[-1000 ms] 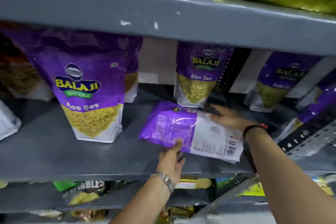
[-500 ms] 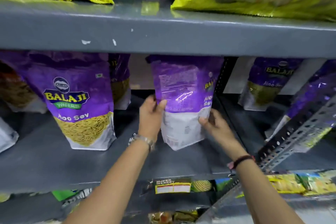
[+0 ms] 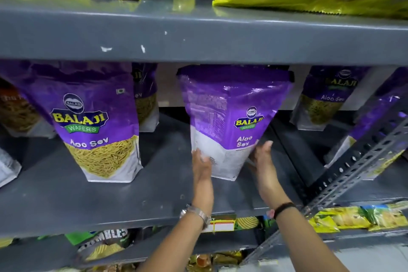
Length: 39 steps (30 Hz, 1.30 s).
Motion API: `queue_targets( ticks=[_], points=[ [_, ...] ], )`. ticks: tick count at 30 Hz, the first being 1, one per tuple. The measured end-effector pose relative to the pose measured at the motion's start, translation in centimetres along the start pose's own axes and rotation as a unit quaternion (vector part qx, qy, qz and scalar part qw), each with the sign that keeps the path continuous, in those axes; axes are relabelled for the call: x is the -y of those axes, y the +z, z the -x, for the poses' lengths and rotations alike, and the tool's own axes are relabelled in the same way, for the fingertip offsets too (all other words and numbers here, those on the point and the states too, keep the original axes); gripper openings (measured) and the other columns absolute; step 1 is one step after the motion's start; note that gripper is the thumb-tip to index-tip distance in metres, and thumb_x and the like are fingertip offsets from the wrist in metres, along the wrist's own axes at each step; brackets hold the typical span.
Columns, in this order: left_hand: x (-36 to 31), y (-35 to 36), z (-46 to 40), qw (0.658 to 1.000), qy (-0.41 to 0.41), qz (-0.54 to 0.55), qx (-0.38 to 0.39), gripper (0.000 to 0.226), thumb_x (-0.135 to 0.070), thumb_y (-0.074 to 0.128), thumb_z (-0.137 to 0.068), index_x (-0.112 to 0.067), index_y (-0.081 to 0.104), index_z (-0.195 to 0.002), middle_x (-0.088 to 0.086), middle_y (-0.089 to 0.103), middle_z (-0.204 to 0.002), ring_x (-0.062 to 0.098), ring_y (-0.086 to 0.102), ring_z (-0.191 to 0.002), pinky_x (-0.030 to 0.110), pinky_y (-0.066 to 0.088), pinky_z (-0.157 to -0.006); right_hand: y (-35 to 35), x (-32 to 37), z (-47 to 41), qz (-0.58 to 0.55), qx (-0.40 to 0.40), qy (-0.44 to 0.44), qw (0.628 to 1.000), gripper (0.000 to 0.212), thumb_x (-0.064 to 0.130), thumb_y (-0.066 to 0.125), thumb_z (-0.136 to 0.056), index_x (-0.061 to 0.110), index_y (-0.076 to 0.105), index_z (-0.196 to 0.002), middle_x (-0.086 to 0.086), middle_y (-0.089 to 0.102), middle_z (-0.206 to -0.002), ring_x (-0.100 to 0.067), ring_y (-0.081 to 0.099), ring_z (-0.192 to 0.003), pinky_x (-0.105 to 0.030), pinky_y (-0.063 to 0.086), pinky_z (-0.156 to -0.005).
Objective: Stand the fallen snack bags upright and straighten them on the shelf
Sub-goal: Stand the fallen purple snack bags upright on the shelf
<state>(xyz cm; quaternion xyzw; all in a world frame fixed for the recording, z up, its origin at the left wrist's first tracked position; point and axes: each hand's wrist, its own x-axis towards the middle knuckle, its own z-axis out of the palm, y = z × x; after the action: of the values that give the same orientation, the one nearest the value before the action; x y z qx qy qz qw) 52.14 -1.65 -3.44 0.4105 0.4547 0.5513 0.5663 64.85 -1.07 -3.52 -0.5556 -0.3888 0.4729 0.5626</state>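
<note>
While both hands, left hand [image 3: 202,164] and right hand [image 3: 261,159], grasp the snack bag [image 3: 231,117] near its base, seemingly still turned, they should square it forward on the shelf [image 3: 110,201].

Bag [image 3: 231,117] upright on shelf [image 3: 154,194]

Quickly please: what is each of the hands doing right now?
Left hand: holding the purple bag at its lower left.
Right hand: holding the same bag at its lower right.
</note>
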Motion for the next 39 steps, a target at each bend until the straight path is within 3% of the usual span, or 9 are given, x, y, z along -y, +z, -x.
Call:
queue_targets(
  ticks=[5, 11, 16, 19, 22, 26, 30, 36, 39],
  points=[
    [-0.3, -2.0, -0.8, 0.998, -0.009, 0.039, -0.058, 0.047, -0.042, 0.024, -0.092, -0.023, 0.033, -0.134, -0.005, 0.032, -0.146, -0.001, 0.029, -0.126, 0.021, 0.022, -0.105, -0.8, -0.4, 0.9, -0.025, -0.049, 0.003, 0.998, 0.060, 0.070, 0.019, -0.077, 0.030, 0.063, -0.080, 0.005, 0.066, -0.104, 0.002, 0.062, -0.081, -0.018, 0.043, -0.072],
    [-0.4, 1.1, -0.2, 0.999, -0.021, 0.019, 0.041, 0.040, -0.031, 0.013, -0.096, -0.027, 0.044, -0.120, -0.007, 0.041, -0.133, -0.012, 0.050, -0.102, -0.003, 0.041, -0.076, 1.3, -0.6, 1.3, -0.018, 0.045, 0.007, 0.999, 0.055, 0.070, 0.019, -0.077, 0.043, 0.067, -0.084, 0.033, 0.065, -0.094, 0.011, 0.057, -0.091, -0.018, 0.043, -0.090],
    [-0.5, -1.5, -0.6, 0.999, -0.026, 0.036, 0.001, 0.058, -0.054, 0.017, -0.087, -0.024, 0.033, -0.133, -0.003, 0.032, -0.146, 0.005, 0.035, -0.130, 0.021, 0.031, -0.105, 0.5, -1.6, 1.9, -0.001, -0.069, -0.018, 0.997, 0.065, 0.069, 0.017, -0.076, 0.028, 0.059, -0.106, -0.002, 0.058, -0.126, -0.015, 0.053, -0.117, -0.030, 0.037, -0.100],
    [1.0, -0.1, 1.0, 0.999, 0.022, 0.018, -0.018, 0.043, -0.044, 0.024, -0.089, -0.027, 0.038, -0.125, -0.006, 0.044, -0.135, -0.008, 0.049, -0.111, 0.003, 0.041, -0.086, 1.1, -0.3, 0.7, 0.030, -0.012, -0.015, 0.999, 0.053, 0.052, 0.009, -0.089, 0.034, 0.040, -0.129, 0.014, 0.037, -0.143, -0.007, 0.034, -0.130, -0.024, 0.025, -0.107],
    [0.6, 0.8, 0.2, 1.000, 0.026, -0.001, 0.001, 0.042, -0.031, 0.025, -0.093, -0.012, 0.039, -0.128, 0.009, 0.043, -0.141, 0.019, 0.044, -0.127, 0.030, 0.036, -0.109, 2.5, -0.1, 1.7, 0.002, 0.036, -0.057, 0.998, 0.063, 0.068, 0.018, -0.080, 0.036, 0.032, -0.132, 0.018, 0.031, -0.145, 0.005, 0.034, -0.126, -0.015, 0.028, -0.104],
    [-0.2, -1.1, -1.7, 0.998, 0.027, 0.057, 0.029, 0.059, -0.045, 0.015, -0.088, -0.017, 0.028, -0.138, 0.001, 0.036, -0.146, 0.012, 0.035, -0.132, 0.016, 0.037, -0.102, 2.0, -2.2, 3.9, 0.003, -0.038, -0.103, 0.994, 0.079, 0.081, 0.030, -0.067, 0.036, 0.037, -0.131, 0.020, 0.035, -0.141, 0.002, 0.032, -0.131, -0.013, 0.028, -0.103],
    [0.8, -1.5, -1.7, 0.997, 0.072, 0.020, 0.034, 0.069, -0.066, 0.049, -0.070, -0.026, 0.041, -0.126, -0.013, 0.051, -0.124, -0.009, 0.051, -0.109, 0.017, 0.045, -0.090, -0.2, -1.6, 1.9, 0.080, -0.081, -0.066, 0.991, 0.068, 0.067, 0.027, -0.080, 0.033, 0.018, -0.139, 0.014, 0.017, -0.150, 0.002, 0.018, -0.132, -0.021, 0.015, -0.106],
    [1.5, -4.0, -3.0, 0.975, 0.031, -0.150, 0.163, 0.087, -0.053, 0.072, -0.055, -0.042, 0.026, -0.129, -0.020, 0.049, -0.127, 0.000, 0.049, -0.118, 0.010, 0.049, -0.084, -1.1, -3.0, 1.3, 0.130, 0.030, -0.057, 0.989, 0.068, 0.053, 0.047, -0.077, 0.037, 0.022, -0.138, 0.012, 0.041, -0.142, 0.003, 0.040, -0.127, -0.020, 0.036, -0.103],
    [2.3, -5.8, -4.5, 0.920, 0.034, -0.350, 0.172, 0.094, -0.045, 0.069, -0.058, -0.029, 0.020, -0.136, -0.008, 0.042, -0.140, 0.015, 0.037, -0.130, 0.045, 0.025, -0.114, -3.0, -3.6, 0.8, 0.244, 0.036, -0.037, 0.968, 0.100, 0.048, 0.069, -0.067, 0.031, 0.004, -0.142, 0.005, 0.029, -0.149, -0.016, 0.032, -0.136, -0.042, 0.030, -0.111]
  ],
)
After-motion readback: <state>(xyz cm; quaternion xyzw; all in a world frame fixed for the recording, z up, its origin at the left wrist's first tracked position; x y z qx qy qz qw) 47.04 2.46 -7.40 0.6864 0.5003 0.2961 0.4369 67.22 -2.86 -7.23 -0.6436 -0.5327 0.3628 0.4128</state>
